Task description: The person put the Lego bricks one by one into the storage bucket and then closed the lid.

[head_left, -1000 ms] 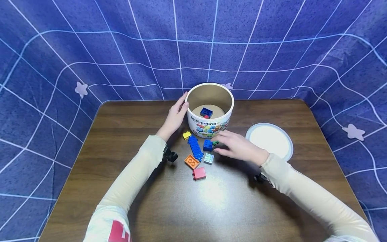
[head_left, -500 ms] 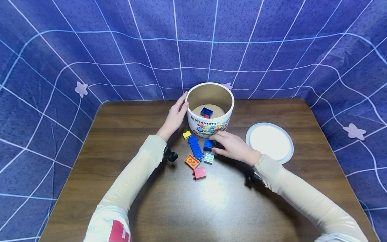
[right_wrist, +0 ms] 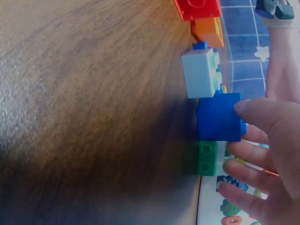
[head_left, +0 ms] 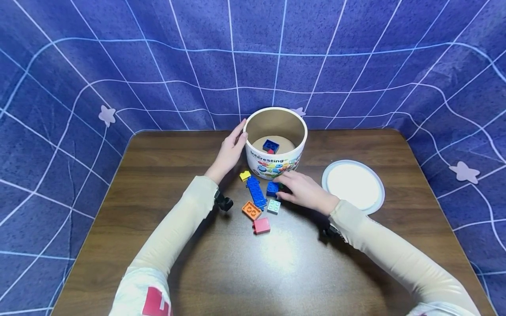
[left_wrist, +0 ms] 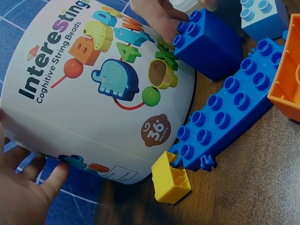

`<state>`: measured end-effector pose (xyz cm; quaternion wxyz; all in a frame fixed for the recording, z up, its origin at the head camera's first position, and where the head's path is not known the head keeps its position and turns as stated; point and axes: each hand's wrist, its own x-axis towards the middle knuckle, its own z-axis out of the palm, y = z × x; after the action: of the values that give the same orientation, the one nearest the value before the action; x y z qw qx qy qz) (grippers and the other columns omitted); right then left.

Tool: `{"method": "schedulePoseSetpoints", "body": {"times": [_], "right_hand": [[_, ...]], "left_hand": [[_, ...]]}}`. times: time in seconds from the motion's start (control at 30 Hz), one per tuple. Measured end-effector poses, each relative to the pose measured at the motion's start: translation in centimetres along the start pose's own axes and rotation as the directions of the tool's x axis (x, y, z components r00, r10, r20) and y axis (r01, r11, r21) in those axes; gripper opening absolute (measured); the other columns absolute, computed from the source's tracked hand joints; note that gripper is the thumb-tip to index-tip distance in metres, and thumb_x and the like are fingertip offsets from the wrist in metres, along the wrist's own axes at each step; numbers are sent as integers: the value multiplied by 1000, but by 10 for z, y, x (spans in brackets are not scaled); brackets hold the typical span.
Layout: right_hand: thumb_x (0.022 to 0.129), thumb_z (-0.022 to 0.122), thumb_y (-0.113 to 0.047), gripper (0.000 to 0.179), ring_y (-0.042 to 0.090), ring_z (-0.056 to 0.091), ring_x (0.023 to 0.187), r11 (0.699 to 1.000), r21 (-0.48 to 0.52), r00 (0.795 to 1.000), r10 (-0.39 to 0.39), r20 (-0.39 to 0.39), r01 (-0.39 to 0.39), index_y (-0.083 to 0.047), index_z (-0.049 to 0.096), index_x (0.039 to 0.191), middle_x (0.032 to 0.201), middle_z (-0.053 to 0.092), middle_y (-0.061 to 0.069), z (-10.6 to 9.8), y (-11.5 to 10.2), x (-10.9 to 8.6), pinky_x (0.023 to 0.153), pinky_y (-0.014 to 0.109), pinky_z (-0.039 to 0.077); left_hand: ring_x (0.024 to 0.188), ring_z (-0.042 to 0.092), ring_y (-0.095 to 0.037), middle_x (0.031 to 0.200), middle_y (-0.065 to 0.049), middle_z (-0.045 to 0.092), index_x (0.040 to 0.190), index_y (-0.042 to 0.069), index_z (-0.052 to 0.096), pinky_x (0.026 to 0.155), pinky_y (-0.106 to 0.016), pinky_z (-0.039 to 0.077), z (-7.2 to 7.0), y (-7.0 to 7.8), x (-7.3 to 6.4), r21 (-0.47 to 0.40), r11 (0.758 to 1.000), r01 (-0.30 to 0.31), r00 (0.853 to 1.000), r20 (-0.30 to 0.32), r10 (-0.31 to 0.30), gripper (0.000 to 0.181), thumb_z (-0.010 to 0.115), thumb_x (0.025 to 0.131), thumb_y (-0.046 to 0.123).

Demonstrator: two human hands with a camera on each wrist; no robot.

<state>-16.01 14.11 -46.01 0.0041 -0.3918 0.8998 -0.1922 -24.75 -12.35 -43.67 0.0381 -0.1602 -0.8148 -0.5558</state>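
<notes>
A round white toy bucket [head_left: 275,164] printed with "Interesting" stands at the back of the table. My left hand [head_left: 229,151] rests against its left side, fingers straight along the wall near the rim. In front of the bucket, my right hand [head_left: 302,191] has thumb and index finger at two sides of a blue block [right_wrist: 219,117], pinching it as it stands on the table. The other fingers reach past it. A small green block [right_wrist: 207,158] sits beside it, mostly covered by the hand in the head view. Inside the bucket lie a dark blue block [head_left: 270,145] and a red piece.
Left of the pinched block lie a long blue studded base [head_left: 256,193] and a small yellow block [head_left: 245,176]. Nearer are a pale blue block [head_left: 273,206], an orange block [head_left: 251,210] and a red block [head_left: 262,226]. A white round lid [head_left: 353,185] lies at right.
My right hand has shifted slightly left and closed in on the blue block, covering the green one. The left hand and the bucket stay in place.
</notes>
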Motion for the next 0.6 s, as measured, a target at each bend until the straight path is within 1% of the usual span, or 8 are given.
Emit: {"method": "schedulePoseSetpoints", "body": {"times": [0.13,0.27,0.43,0.6], "right_hand": [[98,75,-26,37,29,67,112,1000,-4,1000,2,0,-2,-7,69,128,122,70,10,0,0,1,94,49,58],[97,76,-26,36,29,67,112,1000,-10,1000,-3,-2,3,-6,70,127,121,70,10,0,0,1,94,49,58],[96,77,-26,38,29,67,110,999,-31,1000,-17,-14,17,-4,70,126,119,70,11,-1,-1,1,94,48,58],[96,77,-26,37,28,67,110,999,-27,1000,-16,1,16,-3,70,124,118,70,11,-1,-1,1,95,48,58]], "left_hand": [[152,36,-22,168,-7,35,162,8,36,124,-36,33,0,0,0,-11,1000,7,1000,11,-7,53,45,113,24],[152,37,-23,167,-7,35,162,7,36,124,-37,33,-1,1,0,-15,1000,6,1000,6,-6,53,45,113,23],[151,38,-24,167,-7,36,162,9,36,124,-37,33,0,2,0,-8,1000,5,1000,0,-5,52,45,113,23],[151,39,-25,167,-8,36,163,10,36,123,-37,34,0,1,0,-14,1000,12,1000,2,-12,53,45,113,22]]}}
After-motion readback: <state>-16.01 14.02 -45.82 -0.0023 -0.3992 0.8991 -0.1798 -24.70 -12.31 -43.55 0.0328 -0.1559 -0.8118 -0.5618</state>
